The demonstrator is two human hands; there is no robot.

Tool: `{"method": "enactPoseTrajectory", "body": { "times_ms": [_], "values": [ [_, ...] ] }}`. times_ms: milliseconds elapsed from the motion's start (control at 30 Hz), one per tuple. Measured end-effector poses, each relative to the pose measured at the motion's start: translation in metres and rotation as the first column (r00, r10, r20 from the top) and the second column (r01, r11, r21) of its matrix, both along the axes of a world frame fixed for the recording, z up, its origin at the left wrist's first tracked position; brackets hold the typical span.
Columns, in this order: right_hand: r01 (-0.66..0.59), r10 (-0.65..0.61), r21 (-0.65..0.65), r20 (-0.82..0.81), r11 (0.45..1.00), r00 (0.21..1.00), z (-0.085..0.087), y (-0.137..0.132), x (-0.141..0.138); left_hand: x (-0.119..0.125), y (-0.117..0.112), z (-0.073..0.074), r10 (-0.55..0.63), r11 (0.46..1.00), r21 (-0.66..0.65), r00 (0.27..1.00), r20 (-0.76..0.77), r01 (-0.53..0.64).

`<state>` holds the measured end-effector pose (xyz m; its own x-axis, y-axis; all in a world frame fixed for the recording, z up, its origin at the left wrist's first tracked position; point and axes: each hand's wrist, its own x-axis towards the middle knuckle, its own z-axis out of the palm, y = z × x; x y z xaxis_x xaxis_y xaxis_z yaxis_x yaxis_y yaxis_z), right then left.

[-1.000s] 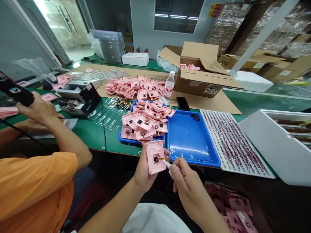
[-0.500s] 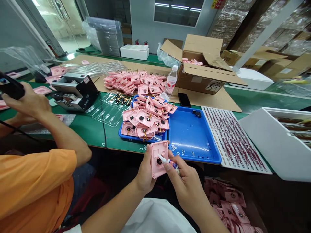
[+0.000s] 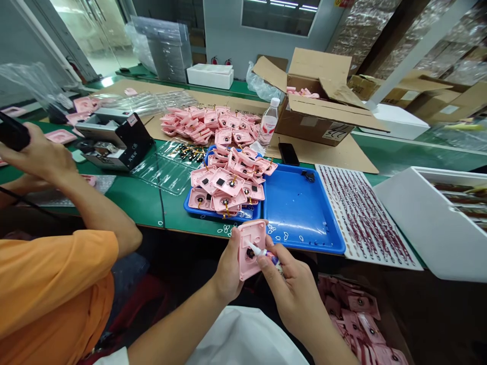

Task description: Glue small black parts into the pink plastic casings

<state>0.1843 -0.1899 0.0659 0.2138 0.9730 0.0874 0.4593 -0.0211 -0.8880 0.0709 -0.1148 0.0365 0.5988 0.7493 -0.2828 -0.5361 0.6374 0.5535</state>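
My left hand is closed on a pink plastic housing, gripping it by its left edge with the inner side facing me. A small black part sits in the round recess of the housing. In my right hand is a small glue tube with a white nozzle, pinched between thumb and fingers. The nozzle tip points at the housing just above the black part; whether it touches cannot be made out. Beyond my hands, a blue tray bears a heap of pink housings with black parts and orange ribbon cables.
A second blue tray adjoins on the right, then a white board with rows of dark red wired parts. Behind stand a water bottle, a phone and a cardboard box. At left, a co-worker's arm holds a black tool.
The view has shifted slightly. The housing and the glue tube stay almost in place, with the nozzle still over the housing. The co-worker's hand at left has moved a little left.
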Motion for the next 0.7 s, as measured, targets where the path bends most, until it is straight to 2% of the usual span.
{"method": "enactPoseTrajectory", "body": {
  "times_ms": [333,700],
  "values": [
    [-0.003,0.000,-0.067,-0.049,0.998,0.999,0.0014,-0.0018,-0.0008,0.0000,-0.0002,0.0009,0.010,0.998,0.060,1.000,0.006,-0.011],
    [0.092,-0.091,-0.025,0.012,0.995,0.996,0.0057,-0.0066,-0.0008,0.0058,0.0044,0.0022,-0.049,0.998,-0.027,0.995,0.082,0.051]
  ]
}}
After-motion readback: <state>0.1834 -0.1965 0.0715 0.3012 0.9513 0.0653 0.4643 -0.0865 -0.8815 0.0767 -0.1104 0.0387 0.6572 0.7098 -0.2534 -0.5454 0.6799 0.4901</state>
